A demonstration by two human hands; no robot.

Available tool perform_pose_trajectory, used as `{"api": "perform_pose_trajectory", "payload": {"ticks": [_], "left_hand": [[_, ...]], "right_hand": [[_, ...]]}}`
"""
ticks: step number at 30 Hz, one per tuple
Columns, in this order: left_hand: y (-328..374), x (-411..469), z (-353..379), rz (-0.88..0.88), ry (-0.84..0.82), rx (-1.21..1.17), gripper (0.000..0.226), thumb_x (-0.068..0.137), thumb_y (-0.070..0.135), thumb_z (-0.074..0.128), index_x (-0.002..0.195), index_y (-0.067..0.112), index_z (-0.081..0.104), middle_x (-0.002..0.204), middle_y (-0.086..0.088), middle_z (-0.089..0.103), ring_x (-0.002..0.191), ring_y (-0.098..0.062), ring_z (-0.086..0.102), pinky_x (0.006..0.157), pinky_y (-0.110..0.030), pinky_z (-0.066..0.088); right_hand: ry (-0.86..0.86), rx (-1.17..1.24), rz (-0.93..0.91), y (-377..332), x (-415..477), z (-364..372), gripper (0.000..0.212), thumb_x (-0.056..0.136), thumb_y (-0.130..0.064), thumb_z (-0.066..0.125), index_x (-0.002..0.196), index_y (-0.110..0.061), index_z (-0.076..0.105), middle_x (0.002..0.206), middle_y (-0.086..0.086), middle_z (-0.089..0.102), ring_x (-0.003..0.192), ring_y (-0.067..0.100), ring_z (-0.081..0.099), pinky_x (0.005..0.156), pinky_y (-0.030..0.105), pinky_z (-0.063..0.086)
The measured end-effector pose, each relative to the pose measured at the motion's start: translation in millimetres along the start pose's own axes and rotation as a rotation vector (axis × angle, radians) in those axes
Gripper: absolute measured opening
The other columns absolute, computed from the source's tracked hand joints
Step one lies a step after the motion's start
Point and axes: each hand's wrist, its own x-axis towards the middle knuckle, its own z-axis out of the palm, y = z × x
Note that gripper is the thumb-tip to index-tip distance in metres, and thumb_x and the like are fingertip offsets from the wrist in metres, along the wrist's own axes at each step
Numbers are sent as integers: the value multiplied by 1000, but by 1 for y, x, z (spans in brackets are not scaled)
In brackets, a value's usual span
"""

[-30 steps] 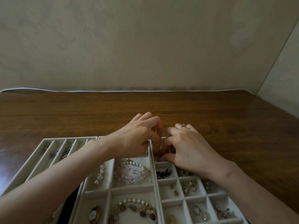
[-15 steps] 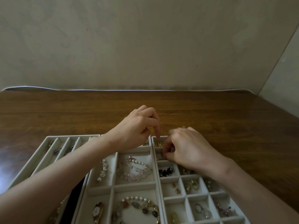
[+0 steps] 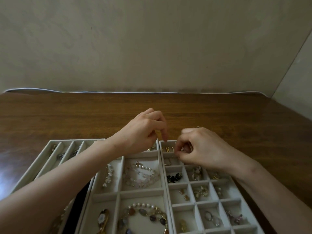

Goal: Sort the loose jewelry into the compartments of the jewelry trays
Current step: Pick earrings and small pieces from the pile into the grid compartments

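Right hand [image 3: 202, 152] pinches a small piece, hidden in its fingertips, above the far-left compartments of the right tray [image 3: 167, 186]; left hand [image 3: 143, 132] loosely curled, apparently empty; I would lower the piece inside the walls before releasing.

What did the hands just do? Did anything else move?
The left hand and right hand were bunched together over a far compartment; now they have drawn apart, the left one lifting away. That uncovers a gold piece lying there. Whether the right hand's curled fingers pinch anything is too small to tell. The trays and other jewelry stayed put.
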Motion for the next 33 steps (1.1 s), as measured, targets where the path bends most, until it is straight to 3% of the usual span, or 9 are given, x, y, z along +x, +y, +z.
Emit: {"api": "perform_pose_trajectory", "payload": {"ticks": [5, 11, 14, 17, 21, 25, 28, 31, 33], "left_hand": [[1, 0, -1, -8, -25, -10, 39, 68, 2, 36, 75, 23, 68, 96, 7, 58, 93, -16, 48, 76, -34, 45], [3, 0, -1, -7, -49, -29, 39, 67, 3, 36, 76, 22, 69, 97, 7, 58, 94, -16, 48, 75, -36, 46], [4, 0, -2, -2, -71, -30, 40, 65, 3, 37, 77, 22, 70, 97, 7, 58, 94, -17, 48, 74, -32, 45], [7, 0, -3, 6, -129, -16, 43, 62, 4, 36, 77, 22, 72, 101, 6, 58, 96, -12, 45, 79, -17, 37], [8, -1, -1, 30, -202, -7, 52, 58, 0, 34, 78, 26, 74, 104, 8, 56, 94, -1, 36, 82, -9, 28], [8, -1, 1, 31, -234, 19, 53, 58, 1, 34, 80, 28, 74, 105, 11, 52, 95, -2, 34, 86, -15, 30], [9, -2, 1, 39, -255, 41, 54, 57, 2, 33, 80, 28, 74, 104, 13, 49, 96, -4, 35, 89, -21, 32], [10, -1, 1, 39, -284, 57, 54, 58, 2, 33, 82, 30, 73, 103, 17, 43, 97, -4, 34, 88, -20, 28], [10, -1, 2, 41, -288, 56, 53, 59, 1, 35, 82, 30, 73, 104, 17, 43, 98, -5, 35, 89, -20, 29]], "right_hand": [[-149, 192, 28, 9, 2, -2, 7, 85, -25, 65, 89, -29, 69, 85, -16, 56, 77, 0, 52, 66, 17, 41], [-30, 92, 32, 10, 3, 5, 8, 86, -29, 65, 92, -30, 71, 77, -20, 50, 72, -4, 47, 66, 15, 35], [29, 86, 12, 8, -2, 1, 15, 89, -20, 59, 89, -32, 69, 73, -20, 48, 70, -9, 48, 59, 11, 31], [-10, 99, 7, 6, -6, -1, 23, 89, -18, 53, 88, -34, 69, 75, -17, 51, 68, -5, 48, 56, 12, 31], [-70, 64, 19, 3, -6, 3, 26, 88, -19, 51, 97, -34, 70, 79, -15, 52, 67, -2, 45, 62, 11, 27], [-9, -38, 2, 1, -7, 7, 23, 90, -23, 48, 98, -30, 69, 76, -15, 49, 70, 0, 45, 91, 23, 31], [14, -97, -23, -2, -9, 8, 21, 90, -24, 45, 94, -28, 66, 73, -15, 45, 66, -1, 41, 91, 25, 28], [1, -71, -32, -3, -10, 7, 24, 89, -23, 45, 98, -28, 67, 79, -11, 53, 75, 3, 49, 94, 27, 29], [-16, -42, -19, -1, -9, 5, 24, 90, -22, 46, 98, -30, 67, 81, -13, 55, 75, 2, 51, 90, 22, 31]]}}
